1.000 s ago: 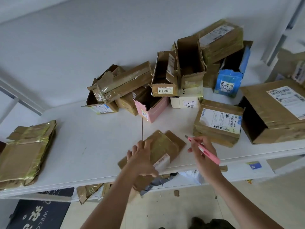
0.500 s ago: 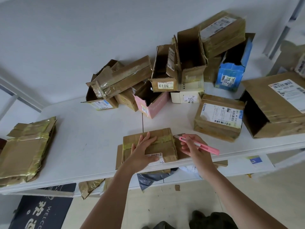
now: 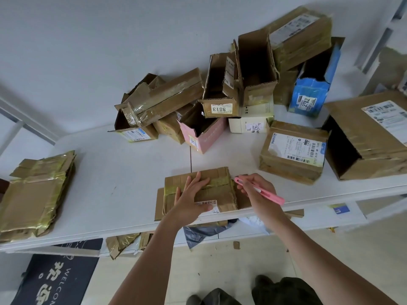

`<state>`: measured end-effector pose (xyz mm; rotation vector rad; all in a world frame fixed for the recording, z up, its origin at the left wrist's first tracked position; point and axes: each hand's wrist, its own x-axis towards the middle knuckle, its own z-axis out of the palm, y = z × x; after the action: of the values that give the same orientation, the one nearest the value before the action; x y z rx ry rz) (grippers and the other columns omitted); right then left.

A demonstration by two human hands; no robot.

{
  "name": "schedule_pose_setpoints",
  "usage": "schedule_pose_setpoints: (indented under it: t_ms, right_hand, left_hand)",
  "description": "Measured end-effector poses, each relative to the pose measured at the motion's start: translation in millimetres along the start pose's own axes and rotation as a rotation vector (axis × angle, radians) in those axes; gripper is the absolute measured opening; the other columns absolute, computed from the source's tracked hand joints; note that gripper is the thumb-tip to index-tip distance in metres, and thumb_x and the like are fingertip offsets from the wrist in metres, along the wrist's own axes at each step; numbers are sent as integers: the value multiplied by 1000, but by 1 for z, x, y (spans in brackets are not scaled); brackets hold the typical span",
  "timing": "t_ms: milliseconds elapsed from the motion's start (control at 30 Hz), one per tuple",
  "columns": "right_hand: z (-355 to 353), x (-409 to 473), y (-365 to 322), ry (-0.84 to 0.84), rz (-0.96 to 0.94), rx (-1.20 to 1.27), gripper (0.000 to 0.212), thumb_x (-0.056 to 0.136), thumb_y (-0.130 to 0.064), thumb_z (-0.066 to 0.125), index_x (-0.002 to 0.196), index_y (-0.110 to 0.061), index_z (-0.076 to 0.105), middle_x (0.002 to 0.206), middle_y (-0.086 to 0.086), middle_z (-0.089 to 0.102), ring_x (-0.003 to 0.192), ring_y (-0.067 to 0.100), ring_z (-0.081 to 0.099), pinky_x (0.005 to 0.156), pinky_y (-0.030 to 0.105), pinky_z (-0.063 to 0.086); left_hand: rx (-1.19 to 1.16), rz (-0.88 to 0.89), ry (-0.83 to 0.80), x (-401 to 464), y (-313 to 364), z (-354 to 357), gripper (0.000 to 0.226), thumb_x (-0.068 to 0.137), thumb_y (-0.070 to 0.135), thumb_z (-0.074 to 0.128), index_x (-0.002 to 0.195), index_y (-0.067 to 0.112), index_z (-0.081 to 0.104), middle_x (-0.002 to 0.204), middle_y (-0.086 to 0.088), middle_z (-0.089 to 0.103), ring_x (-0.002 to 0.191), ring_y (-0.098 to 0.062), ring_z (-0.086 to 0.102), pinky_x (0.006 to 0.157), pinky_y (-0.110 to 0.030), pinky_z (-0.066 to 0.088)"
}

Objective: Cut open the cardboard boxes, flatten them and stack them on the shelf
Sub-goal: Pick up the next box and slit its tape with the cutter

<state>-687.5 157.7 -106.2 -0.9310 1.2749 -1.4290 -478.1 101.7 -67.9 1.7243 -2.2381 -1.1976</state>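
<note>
Since a second earlier, the small cardboard box (image 3: 207, 190) had been turned from a diagonal lie to square with the front edge of the white bench (image 3: 123, 186), and the pink cutter (image 3: 259, 191) had come down to its right end. The left hand (image 3: 191, 201) lay flat on the box top, fingers spread and straight, pressing it down. The right hand (image 3: 256, 190) pinched the cutter like a pen, its tip just beside the box's upper right corner; whether the blade touched could not be told.

The box was brown corrugated board, low and rectangular, banded with glossy yellowish tape, with a white label at its near edge. Loose flaps lay flat at both ends.

At the bench's left end sat a stack of flattened boxes (image 3: 33, 194), creased and shiny with tape. Along the back stood a heap of open boxes (image 3: 220, 95), mostly brown, with a pink box (image 3: 207, 137) and a blue box (image 3: 308, 97) among them. A sealed labelled box (image 3: 293, 153) stood right of the hands, and a large open box (image 3: 370, 137) beyond it.
</note>
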Motion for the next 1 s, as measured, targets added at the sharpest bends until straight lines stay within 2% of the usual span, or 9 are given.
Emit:
schedule_pose_setpoints:
  t_ms: [133,333,400,500,600,700,767,900,1000]
  right_hand:
    - [-9,-12,5,-33,23,-12,23,94,-14,62,84,-32,72,92,0,74,90,15,71,79,21,56]
    - [-27,-30,1,-159,1,-183,20,96,-18,59,90,-34,69,92,-8,74,91,8,70,76,16,54]
    - [-29,-25,-8,-171,-17,-193,18,96,-18,59,89,-32,69,90,-6,74,87,8,70,73,17,54]
    - [-23,-5,-17,-77,-71,-174,10,94,-21,59,91,-24,69,87,-8,73,78,4,68,63,15,52]
    - [-9,8,-13,-49,-92,-213,9,97,-13,58,98,-10,66,88,-12,72,80,-3,67,66,11,50]
    - [-3,4,-6,-46,-74,-207,7,97,-11,58,97,-9,65,92,-9,73,89,6,70,76,19,55]
    - [-8,-5,-5,-57,-80,-216,8,97,-8,58,95,-11,65,93,-5,73,90,9,71,77,22,57]
    - [-21,-28,-10,-110,-15,-257,9,95,-7,59,88,-7,66,82,-4,73,73,1,67,60,14,50]
    - [-29,-36,-29,-136,-37,-268,9,95,-10,59,89,-6,66,80,-4,72,72,7,67,60,16,49]
  left_hand:
    - [-3,-6,6,1,0,0,79,87,19,73,150,39,30,162,20,1,149,-6,-14,117,-40,-19]
    - [6,5,-4,1,0,0,80,86,20,74,150,39,30,161,22,0,149,-6,-14,117,-39,-19]
    - [-3,11,-5,0,-1,-1,80,86,20,74,150,39,30,161,22,0,149,-5,-14,118,-40,-19]
    - [0,14,-21,1,-1,-2,80,87,21,74,150,38,29,161,22,-1,148,-4,-15,118,-40,-19]
    - [-2,17,-25,0,-1,-3,80,87,21,74,151,38,28,162,21,-1,148,-4,-15,117,-39,-20]
    - [1,17,-20,1,-2,-2,81,87,21,74,150,39,28,161,21,-1,148,-4,-15,117,-39,-20]
    - [3,16,-24,2,-3,-2,80,87,22,74,150,40,28,161,22,-1,147,-3,-15,116,-38,-20]
    - [0,21,-26,5,-5,-3,79,87,22,73,149,42,28,161,23,-1,148,-3,-15,116,-38,-20]
    - [0,19,-26,6,-6,-3,79,87,22,73,148,44,27,160,24,-1,148,-3,-14,117,-38,-19]
